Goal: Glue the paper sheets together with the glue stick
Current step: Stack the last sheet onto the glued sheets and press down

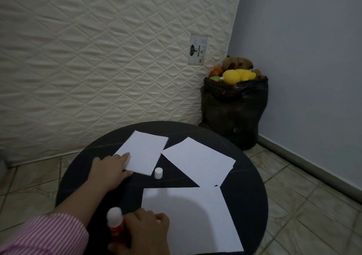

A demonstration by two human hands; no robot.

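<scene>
Glue stick uncapped, three sheets waiting on the round bench.

From my remote seat I see the right hand [146, 233] curled round the red glue stick [114, 225] at the near edge of the black bench [252, 196], white end up, while the left hand [109, 168] rests flat-fingered on the corner of the far-left sheet [143, 153]. A second sheet [199, 162] lies to the right, a larger sheet [188, 221] nearest me, and the white cap [158, 173] stands between them. The paper looks light and limp, likely to skid on the glossy top (best pinned by a corner, I judge); the stick is rigid and easy to grip at its barrel. Its label and lower end are hidden by the fingers, and the dim light blurs whether glue shows.
</scene>
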